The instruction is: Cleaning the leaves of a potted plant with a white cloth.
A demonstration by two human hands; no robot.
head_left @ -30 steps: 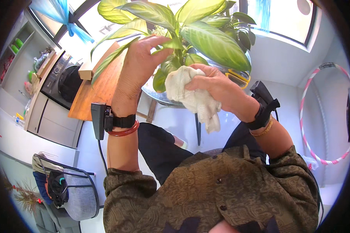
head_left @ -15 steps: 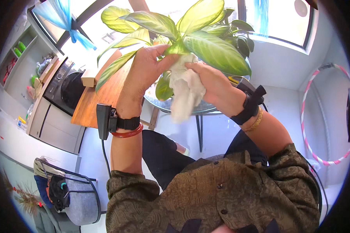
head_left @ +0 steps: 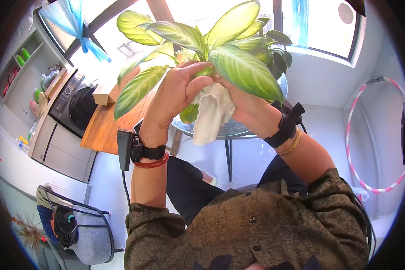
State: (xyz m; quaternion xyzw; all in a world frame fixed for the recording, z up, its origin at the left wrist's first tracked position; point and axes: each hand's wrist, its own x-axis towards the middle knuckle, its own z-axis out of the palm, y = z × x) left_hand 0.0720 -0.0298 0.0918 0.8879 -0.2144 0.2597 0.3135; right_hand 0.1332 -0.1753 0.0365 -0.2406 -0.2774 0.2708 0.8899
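Note:
A potted-type plant with broad green and pale-yellow leaves (head_left: 245,69) spreads in front of me. My left hand (head_left: 175,90) curls round a green leaf (head_left: 205,72) near the plant's middle, thumb against fingers. Close beside it on the right, my right hand (head_left: 252,110) holds a crumpled whitish cloth (head_left: 211,119), which hangs below both hands. A large leaf covers the fingertips of my right hand, and my left thumb touches the cloth's upper edge. The plant's stem base is hidden behind my hands.
A round glass table (head_left: 240,130) stands beneath the plant. To the left are a wooden tabletop (head_left: 108,126), a cardboard box (head_left: 105,94) and a washing machine (head_left: 67,99). A grey chair with clothes (head_left: 92,238) sits lower left; a pink-and-white hoop (head_left: 352,157) leans at the right.
Both hands have come down slightly and closer together. My right hand has slid inward under the large leaf, and the cloth hangs a little lower. Leaves on the left have shifted.

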